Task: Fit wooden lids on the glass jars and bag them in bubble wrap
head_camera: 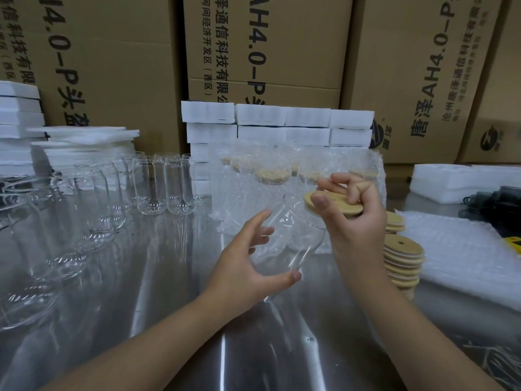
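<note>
My left hand (251, 263) grips a clear glass jar (293, 244) that is tilted, its mouth up and to the right, above the shiny metal table (174, 306). My right hand (352, 215) pinches a round wooden lid (335, 203) at the jar's mouth, thumb on the lid's near edge and fingers curled over its top. Whether the lid is seated on the rim I cannot tell. A stack of wooden lids (403, 261) with small holes stands just right of my right wrist. Jars with lids on, wrapped in bubble wrap (296, 176), lie behind my hands.
Several empty glass jars (158, 187) stand in rows on the left of the table. A pile of bubble-wrap bags (462, 249) lies at the right. White foam blocks (282, 122) and foam sheets (84, 142) are stacked at the back, before large cardboard boxes (112, 66).
</note>
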The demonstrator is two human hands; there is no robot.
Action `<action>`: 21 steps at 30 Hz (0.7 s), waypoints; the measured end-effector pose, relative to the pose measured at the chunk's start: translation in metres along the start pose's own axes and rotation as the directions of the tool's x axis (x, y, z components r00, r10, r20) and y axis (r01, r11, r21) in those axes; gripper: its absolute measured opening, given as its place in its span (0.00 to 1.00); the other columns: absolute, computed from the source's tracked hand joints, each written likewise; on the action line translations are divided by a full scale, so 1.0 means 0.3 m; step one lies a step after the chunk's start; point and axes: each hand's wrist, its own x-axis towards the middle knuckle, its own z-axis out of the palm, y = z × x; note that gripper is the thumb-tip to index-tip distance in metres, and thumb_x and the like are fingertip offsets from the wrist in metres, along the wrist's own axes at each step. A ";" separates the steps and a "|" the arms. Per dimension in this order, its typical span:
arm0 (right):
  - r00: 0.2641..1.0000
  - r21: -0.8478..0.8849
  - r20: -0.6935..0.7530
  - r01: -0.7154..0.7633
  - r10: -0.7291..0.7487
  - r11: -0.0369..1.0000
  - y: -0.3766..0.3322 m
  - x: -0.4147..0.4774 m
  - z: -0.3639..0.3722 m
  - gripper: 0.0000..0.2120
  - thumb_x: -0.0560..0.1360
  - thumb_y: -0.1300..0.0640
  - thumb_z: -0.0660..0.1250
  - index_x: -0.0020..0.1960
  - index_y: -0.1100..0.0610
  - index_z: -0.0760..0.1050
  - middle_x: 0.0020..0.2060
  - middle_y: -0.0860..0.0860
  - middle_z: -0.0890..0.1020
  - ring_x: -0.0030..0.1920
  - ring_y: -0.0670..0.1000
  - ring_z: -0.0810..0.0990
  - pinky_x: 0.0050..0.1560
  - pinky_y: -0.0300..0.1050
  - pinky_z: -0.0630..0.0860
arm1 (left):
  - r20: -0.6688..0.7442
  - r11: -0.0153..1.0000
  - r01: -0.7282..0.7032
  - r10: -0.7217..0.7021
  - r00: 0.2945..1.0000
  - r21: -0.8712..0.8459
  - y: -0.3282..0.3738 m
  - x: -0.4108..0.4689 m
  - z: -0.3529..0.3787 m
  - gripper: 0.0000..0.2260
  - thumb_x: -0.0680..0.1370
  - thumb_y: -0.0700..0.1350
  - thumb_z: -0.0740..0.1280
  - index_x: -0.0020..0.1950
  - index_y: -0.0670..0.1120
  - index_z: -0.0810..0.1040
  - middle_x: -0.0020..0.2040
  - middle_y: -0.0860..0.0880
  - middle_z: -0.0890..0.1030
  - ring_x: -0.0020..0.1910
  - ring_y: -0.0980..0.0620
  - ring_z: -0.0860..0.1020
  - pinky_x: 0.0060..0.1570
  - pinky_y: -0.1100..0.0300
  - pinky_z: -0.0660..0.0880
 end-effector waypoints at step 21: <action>0.982 -0.102 0.183 -0.016 0.035 0.995 0.035 -0.047 0.042 0.11 0.71 0.41 0.63 0.50 0.39 0.80 0.55 0.42 0.81 0.60 0.40 0.77 0.54 0.29 0.72 | 0.008 1.000 0.000 0.000 1.000 -0.026 0.010 -0.010 0.011 0.39 0.58 0.56 0.78 0.65 0.71 0.63 0.59 0.64 0.76 0.59 0.68 0.74 0.59 0.73 0.69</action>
